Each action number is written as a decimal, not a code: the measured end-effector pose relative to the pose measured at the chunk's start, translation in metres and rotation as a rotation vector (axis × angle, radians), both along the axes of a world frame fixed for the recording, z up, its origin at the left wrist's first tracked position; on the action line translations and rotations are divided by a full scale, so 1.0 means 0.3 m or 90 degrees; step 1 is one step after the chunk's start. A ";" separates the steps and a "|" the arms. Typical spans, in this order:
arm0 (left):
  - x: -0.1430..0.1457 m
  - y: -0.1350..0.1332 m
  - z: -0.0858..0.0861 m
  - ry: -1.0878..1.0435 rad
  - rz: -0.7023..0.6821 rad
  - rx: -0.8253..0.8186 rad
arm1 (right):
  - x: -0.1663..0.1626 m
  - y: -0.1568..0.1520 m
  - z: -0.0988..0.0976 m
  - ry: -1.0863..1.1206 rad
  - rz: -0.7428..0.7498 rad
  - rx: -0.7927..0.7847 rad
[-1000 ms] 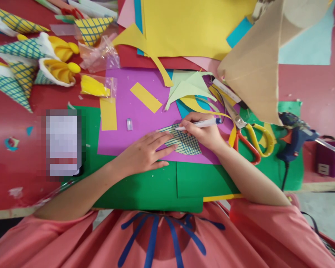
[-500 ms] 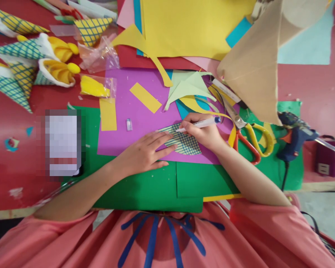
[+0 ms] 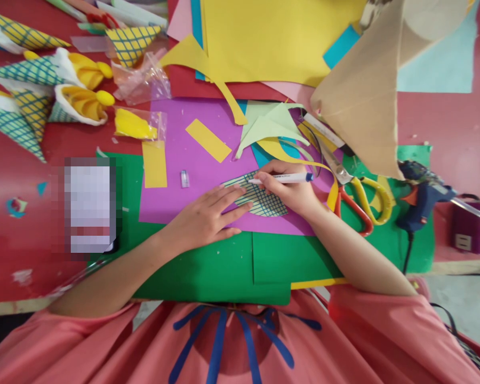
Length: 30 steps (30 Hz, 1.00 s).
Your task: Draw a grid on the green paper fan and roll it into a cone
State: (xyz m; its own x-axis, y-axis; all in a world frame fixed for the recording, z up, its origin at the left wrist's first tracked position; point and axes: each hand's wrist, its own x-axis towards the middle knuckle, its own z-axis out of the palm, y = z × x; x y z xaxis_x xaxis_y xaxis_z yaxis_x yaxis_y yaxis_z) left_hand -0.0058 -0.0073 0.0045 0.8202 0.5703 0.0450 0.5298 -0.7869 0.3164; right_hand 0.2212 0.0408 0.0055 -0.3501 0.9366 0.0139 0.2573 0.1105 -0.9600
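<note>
My right hand (image 3: 290,189) is closed around a white marker pen (image 3: 288,177) with a blue end, its tip on a pale green paper piece (image 3: 266,202). Dark lines cross on the right part of that piece; toward the left they run mostly one way. My left hand (image 3: 210,216) lies flat with fingers spread, its fingertips on the left side of the paper. Beneath the piece is a purple sheet (image 3: 172,205), on top of green sheets (image 3: 208,272). A small clear cap-like piece (image 3: 184,178) rests on the purple sheet.
Scissors (image 3: 358,194) and a glue gun (image 3: 422,205) lie to the right, below a brown cardboard piece (image 3: 364,96). Paper scraps (image 3: 272,128) are heaped beyond my hands. Patterned paper cones (image 3: 28,69) and a pixelated object (image 3: 90,208) are at left; yellow sheets (image 3: 280,40) lie behind.
The pen has tilted flatter and its tip has shifted slightly left and up. The green paper has moved a little up and left. My left hand stays nearly in place.
</note>
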 end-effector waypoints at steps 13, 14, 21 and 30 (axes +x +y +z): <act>0.000 -0.001 0.000 0.000 0.003 -0.006 | 0.009 -0.001 -0.005 0.050 -0.032 -0.031; 0.000 0.000 0.001 0.001 0.002 -0.002 | 0.010 -0.003 -0.007 0.066 -0.046 -0.037; 0.001 0.005 0.008 0.010 0.027 0.005 | 0.007 -0.007 -0.002 0.053 -0.033 -0.039; 0.003 0.004 0.004 0.005 0.032 -0.006 | -0.003 -0.001 0.006 -0.014 0.001 -0.011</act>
State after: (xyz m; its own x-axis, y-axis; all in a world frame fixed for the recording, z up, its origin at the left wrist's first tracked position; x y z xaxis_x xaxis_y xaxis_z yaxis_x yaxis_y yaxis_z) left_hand -0.0050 -0.0061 0.0059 0.7910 0.6109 0.0325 0.5709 -0.7562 0.3198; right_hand 0.2204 0.0404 0.0073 -0.3522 0.9359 -0.0096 0.2784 0.0949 -0.9558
